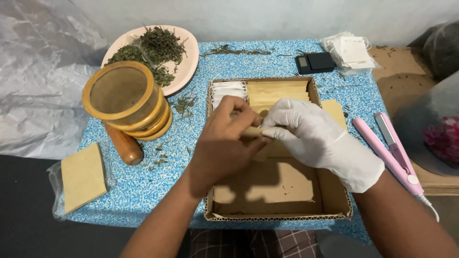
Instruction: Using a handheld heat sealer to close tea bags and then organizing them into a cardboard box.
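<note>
My left hand (224, 143) (bare) & right hand (313, 136) (gloved) both pinch one tan sachet (252, 131) over the cardboard box (279, 210). Box back holds few white bags (228, 90) + tan envelopes (277, 91), front bare; I'd say early on

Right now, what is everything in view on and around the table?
table: one, blue speckled, centre
cardboard box: one, brown, mid-table, under both hands
tan packets: stack, in box, far end
white sachets: row, box's far-left corner
plate: one, pink, far left, with dried herbs
sieves: stack, wooden, left
pestle: one, wooden, beside sieves
bagged packets: tan, near-left corner
scale: one, black, far side
white bags: pile, far right
sealing iron: one, pink, right
left hand: bare, over box
right hand: white glove, fingers pinching a tan packet
</note>
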